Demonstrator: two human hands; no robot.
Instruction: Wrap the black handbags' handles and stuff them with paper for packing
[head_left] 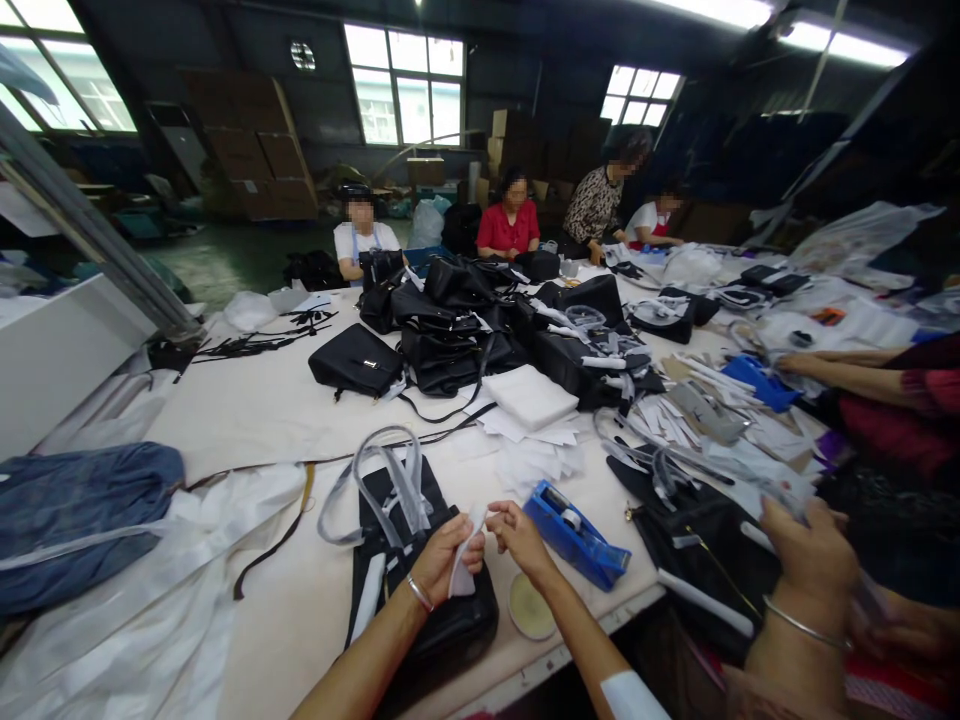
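A thin white sheet of wrapping [463, 572] hangs from my left hand [444, 556], whose fingers are closed around it above a black handbag [469, 622]. My right hand [519, 535] pinches the upper edge of the same sheet. The handbag lies on the table in front of me, its handles [409, 490] covered in greyish clear wrap. A white wrapped strip [367, 592] runs along its left side. Just right of my right hand stands a blue tape dispenser [576, 535]. A round, yellowish shallow tin [531, 606] is under my right forearm.
Black handbags [457, 320] are heaped mid-table, beside a white foam stack [531, 396] and loose paper. A denim cloth [90, 520] lies left. At right, a co-worker's hand [806, 560] is over another black bag [697, 560]. Several people sit or stand along the far side.
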